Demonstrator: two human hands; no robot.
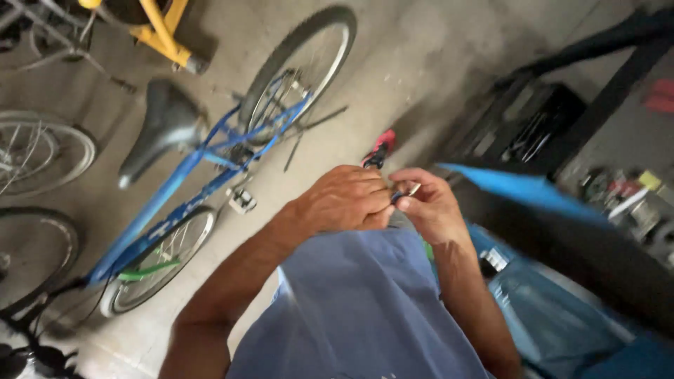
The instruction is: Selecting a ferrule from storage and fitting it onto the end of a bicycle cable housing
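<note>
Both hands are meeting at chest height, the left hand [342,200] curling closed over a red-handled tool [379,149] while the right hand [427,205] is pinching a small metal part [411,189], apparently fitting them together; steadiness needed next.

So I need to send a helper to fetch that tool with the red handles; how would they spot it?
Start at the blue bicycle lying on the concrete floor. Just past its rear wheel, above the person's left hand and right hand, is the tool. It alone has bright red handles.
</note>
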